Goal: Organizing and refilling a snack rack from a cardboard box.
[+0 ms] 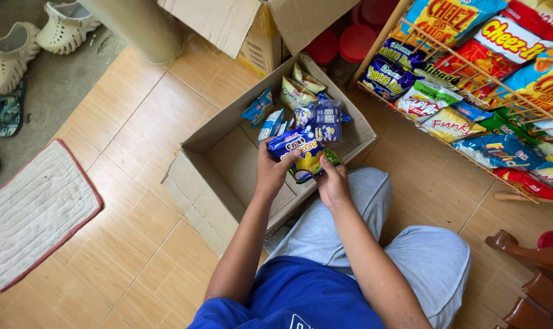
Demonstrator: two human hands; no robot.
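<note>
Blue-and-yellow snack packet (302, 155) — one, clamped by fingers of both left hand (272, 172) and right hand (334, 183) — above the cardboard box (215, 176); roughly seven packets (301, 103) lie inside.

I sit on a tan tiled floor (136, 140). Directly on it: an open cardboard box (212, 176), a quilted mat (33, 210), white clogs (30, 39).

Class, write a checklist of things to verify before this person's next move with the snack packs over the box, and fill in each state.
1. Left hand grips blue snack packs: ok.
2. Right hand supports the packs: ok.
3. Cardboard box open beneath the hands: ok.
4. More packets in box within reach: ok.
5. Free space on the wooden rack: cannot tell.
</note>
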